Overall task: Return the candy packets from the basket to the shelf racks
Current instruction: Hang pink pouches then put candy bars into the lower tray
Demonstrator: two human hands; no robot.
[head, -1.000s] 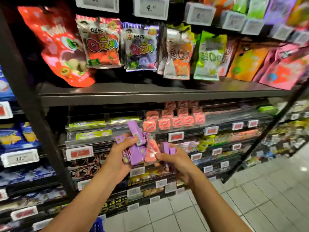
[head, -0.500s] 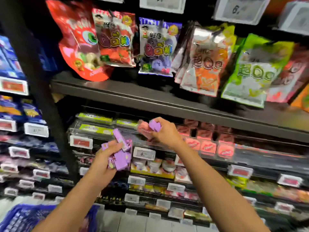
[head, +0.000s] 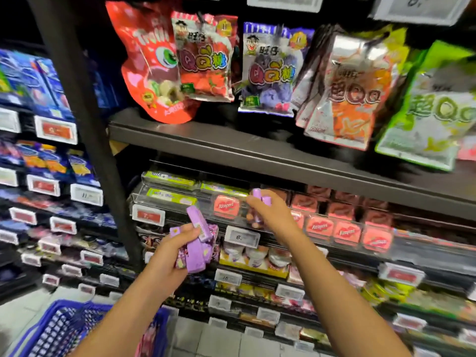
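My left hand (head: 171, 249) grips a bunch of purple candy packets (head: 197, 240) in front of the shelf racks, below the clear tray rack (head: 164, 199). My right hand (head: 270, 213) is raised to that rack and holds a purple packet (head: 260, 198) at its front, just right of a pink candy box (head: 226, 206). The blue basket (head: 59, 328) hangs at the lower left under my left forearm; its contents are mostly hidden.
Large gummy bags (head: 206, 57) hang above the dark shelf board (head: 257, 153). Pink candy boxes (head: 345, 228) fill the rack to the right. A black upright post (head: 85, 124) stands to the left, with blue packs beyond it. Price tags (head: 242, 237) line every rack edge.
My right hand has carried a purple packet from the bunch up to the clear rack. The pink box it held half a second ago now sits in the rack. The view moved closer.
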